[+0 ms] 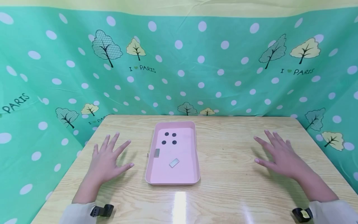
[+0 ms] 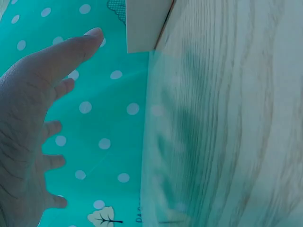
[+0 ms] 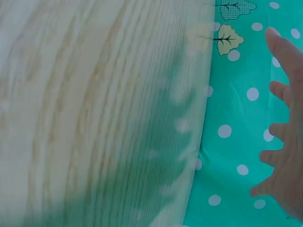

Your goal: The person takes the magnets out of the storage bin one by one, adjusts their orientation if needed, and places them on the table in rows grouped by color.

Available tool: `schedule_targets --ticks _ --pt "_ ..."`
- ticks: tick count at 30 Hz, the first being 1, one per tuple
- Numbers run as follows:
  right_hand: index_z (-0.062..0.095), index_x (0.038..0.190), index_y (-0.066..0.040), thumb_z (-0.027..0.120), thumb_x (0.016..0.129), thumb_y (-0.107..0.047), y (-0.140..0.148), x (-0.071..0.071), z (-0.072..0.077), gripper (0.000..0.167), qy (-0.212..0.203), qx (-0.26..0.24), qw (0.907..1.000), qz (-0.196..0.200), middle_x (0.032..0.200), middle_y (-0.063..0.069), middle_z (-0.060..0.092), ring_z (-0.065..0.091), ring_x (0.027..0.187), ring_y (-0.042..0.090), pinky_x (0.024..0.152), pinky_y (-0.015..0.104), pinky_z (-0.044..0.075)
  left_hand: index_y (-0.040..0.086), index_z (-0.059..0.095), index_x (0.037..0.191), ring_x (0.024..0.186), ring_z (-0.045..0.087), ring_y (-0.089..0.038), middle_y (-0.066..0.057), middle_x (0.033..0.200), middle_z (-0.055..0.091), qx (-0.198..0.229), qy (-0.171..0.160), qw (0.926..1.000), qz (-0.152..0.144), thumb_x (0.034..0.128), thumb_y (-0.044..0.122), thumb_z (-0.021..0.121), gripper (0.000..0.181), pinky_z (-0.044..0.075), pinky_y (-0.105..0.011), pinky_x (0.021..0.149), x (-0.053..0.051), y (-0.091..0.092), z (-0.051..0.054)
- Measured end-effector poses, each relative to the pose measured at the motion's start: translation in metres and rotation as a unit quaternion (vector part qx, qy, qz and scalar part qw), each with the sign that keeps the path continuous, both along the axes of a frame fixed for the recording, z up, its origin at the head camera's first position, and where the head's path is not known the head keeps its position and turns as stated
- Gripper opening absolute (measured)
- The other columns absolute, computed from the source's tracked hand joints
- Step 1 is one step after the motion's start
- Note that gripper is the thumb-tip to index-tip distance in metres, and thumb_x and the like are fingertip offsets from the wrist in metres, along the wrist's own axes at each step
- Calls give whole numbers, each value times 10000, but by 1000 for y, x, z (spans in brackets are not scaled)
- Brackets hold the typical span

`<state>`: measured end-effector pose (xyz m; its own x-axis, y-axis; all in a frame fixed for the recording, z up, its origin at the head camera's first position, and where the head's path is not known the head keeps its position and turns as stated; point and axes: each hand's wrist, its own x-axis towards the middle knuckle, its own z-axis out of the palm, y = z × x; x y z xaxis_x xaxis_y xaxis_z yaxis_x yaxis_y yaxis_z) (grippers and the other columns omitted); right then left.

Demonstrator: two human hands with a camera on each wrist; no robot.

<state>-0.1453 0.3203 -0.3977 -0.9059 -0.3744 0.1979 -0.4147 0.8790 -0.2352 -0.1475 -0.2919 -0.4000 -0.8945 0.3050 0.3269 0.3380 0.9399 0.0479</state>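
Pink, shallow, rectangular tray with rounded corners (image 1: 184, 155) is seen lying on the pale wood-grain desk (image 1: 229, 174), between the two hands and nearer the left. Four small black discs (image 1: 174, 142) are grouped towards its far end; one silver rectangular piece (image 1: 174, 163) is laid aslant on its floor, and a grey rectangular piece (image 1: 157, 153) is placed by its left wall. The left hand (image 1: 104, 163) and the right hand (image 1: 285, 160) are held above the desk, palms down, forearms angled inward. On both, the fingers are extended and spread, thumbs pointed inward; nothing is gripped. Shadows are cast on the desk beneath. A black band is worn at each wrist (image 1: 102, 211).
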Motion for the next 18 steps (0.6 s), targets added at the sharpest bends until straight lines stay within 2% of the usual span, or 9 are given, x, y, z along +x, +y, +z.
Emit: schedule_targets --ticks 5,9,14,18 --pt "271 1551 -219 677 887 -444 -3 -1 2 811 -44 -190 9998 97 1600 237 63 34 1419 524 1000 805 21 334 401 1482 1389 188 -522 -195 1563 238 87 -5 9999 -94 737 653 707 866 158 -833 948 -1 3 2" --pt "275 1549 -219 691 874 -445 -6 -1 3 825 25 -186 9997 171 1587 250 127 89 1416 519 1030 779 7 330 393 1488 1360 237 -539 -207 1548 261 135 -21 9998 -176 725 645 724 890 181 -825 948 -2 4 2" --pt "309 1536 -206 733 846 -406 -12 -4 2 835 32 -453 9981 407 1553 267 220 195 1383 526 1051 751 113 311 431 1467 1336 283 -530 -215 1522 301 273 -16 9991 -315 711 620 751 877 218 -810 944 -2 6 3" --pt "323 1530 -190 742 846 -379 -18 -4 3 824 -148 -712 9961 491 1559 248 223 243 1346 552 979 758 243 270 486 1429 1319 326 -495 -213 1485 353 447 73 9979 -473 703 579 779 841 268 -783 929 -2 9 2"
